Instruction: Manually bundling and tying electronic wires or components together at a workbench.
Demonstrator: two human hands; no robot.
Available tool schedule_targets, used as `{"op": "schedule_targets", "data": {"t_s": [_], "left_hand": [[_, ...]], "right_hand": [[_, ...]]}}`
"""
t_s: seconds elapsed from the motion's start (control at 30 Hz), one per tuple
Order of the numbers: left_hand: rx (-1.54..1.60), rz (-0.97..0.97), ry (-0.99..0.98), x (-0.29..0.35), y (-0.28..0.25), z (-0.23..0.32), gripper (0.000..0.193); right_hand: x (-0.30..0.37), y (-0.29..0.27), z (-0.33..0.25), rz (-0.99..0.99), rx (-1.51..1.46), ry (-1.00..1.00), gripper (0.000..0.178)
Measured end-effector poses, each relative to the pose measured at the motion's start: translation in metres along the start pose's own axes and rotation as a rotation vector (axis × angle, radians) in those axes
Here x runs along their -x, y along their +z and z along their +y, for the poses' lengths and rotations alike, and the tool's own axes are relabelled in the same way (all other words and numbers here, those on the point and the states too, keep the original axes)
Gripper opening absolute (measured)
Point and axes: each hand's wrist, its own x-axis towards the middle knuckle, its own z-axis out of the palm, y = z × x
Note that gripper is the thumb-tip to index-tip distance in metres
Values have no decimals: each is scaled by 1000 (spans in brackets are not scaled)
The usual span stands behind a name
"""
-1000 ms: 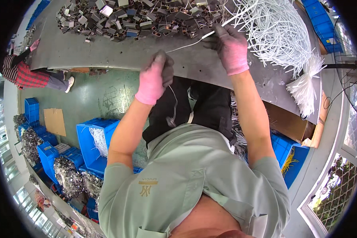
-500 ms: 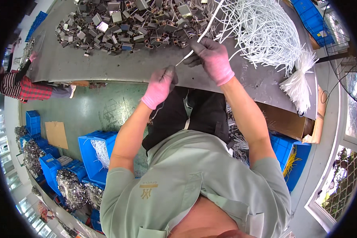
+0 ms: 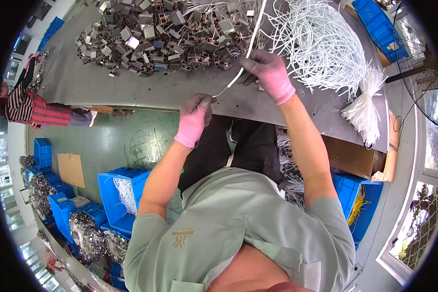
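Note:
My left hand [image 3: 194, 119], in a pink glove with dark grey fingertips, pinches the bare end of a thin wire [image 3: 221, 92] above the table's near edge. That wire comes out of a white sleeve tube [image 3: 236, 78], which slants up and away past my right hand. In a matching glove, my right hand [image 3: 270, 75] has its thumb and forefinger closed on the tube, while its other fingers curl loosely below. The tube's far end runs out of view at the top. Beyond my hands lies a heap of small metal-cased coil parts [image 3: 155, 39] with leads.
A pile of white tubes [image 3: 321, 44] covers the table's [image 3: 126, 87] right side, with a tied bundle [image 3: 365, 112] at the edge. Blue crates [image 3: 124, 177] stand on the floor to the left. Another person [image 3: 31, 107] works at the far left.
My hands sit slightly farther apart, and more thin wire shows between my left fingers and the tube's end. The tube stands steeper. The whole view has shifted slightly.

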Motion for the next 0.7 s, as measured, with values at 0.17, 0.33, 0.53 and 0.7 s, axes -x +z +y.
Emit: {"op": "schedule_targets", "data": {"t_s": [0.17, 0.33, 0.53, 0.7], "left_hand": [[135, -31, -165, 3, -3, 1, 24], [316, -225, -320, 0, -10, 7, 21], [6, -155, -165, 10, -12, 1, 23], [-249, -33, -19, 18, -14, -11, 24]], "right_hand": [[12, 16, 20, -19, -105, -1, 18], [29, 40, 37, -104, 73, -53, 14], [15, 31, 23, 17, 36, -54, 14], [18, 42, 27, -80, -10, 32, 17]]}}
